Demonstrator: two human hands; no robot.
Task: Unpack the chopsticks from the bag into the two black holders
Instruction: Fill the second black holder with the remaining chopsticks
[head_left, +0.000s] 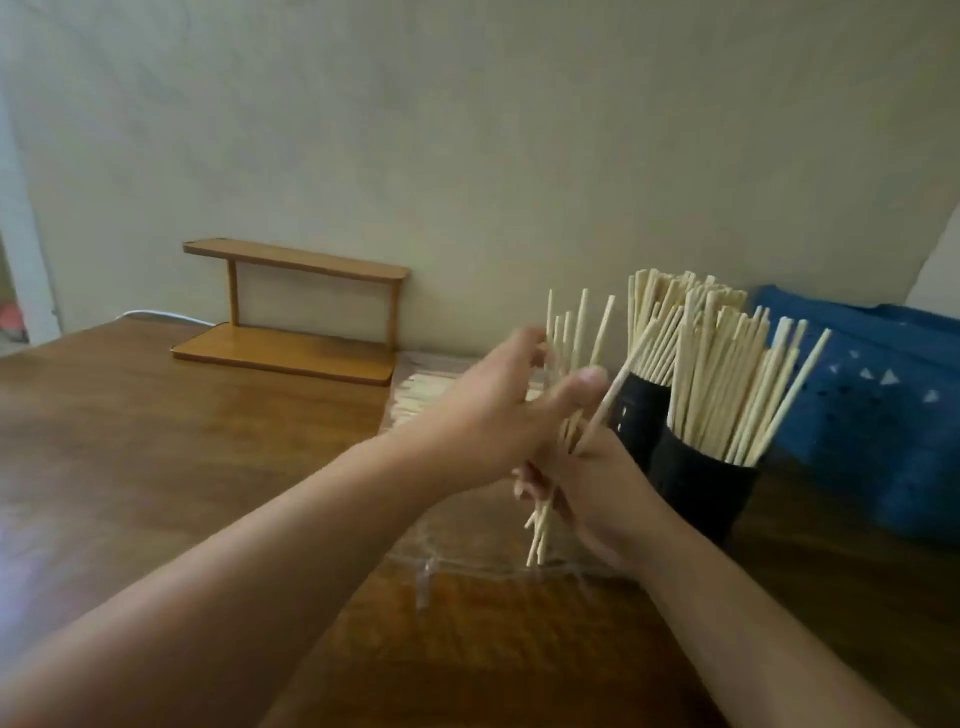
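My right hand (597, 493) grips a bundle of pale wooden chopsticks (574, 338) upright at its middle, just left of the holders. My left hand (493, 410) reaches across and holds the same bundle higher up, thumb in front and blurred fingers at its left side. Two black holders stand at the right, the near one (706, 499) and the far one (641, 410) behind it, both packed with chopsticks. The clear plastic bag (467, 535) lies flat on the table under my hands. More chopsticks (415, 395) lie in its far end.
A wooden table (182, 441) carries everything. A small two-tier wooden shelf (291, 317) stands against the wall at the back left, with a white cable (150, 314) beside it. A blue patterned cloth (883, 415) lies right of the holders.
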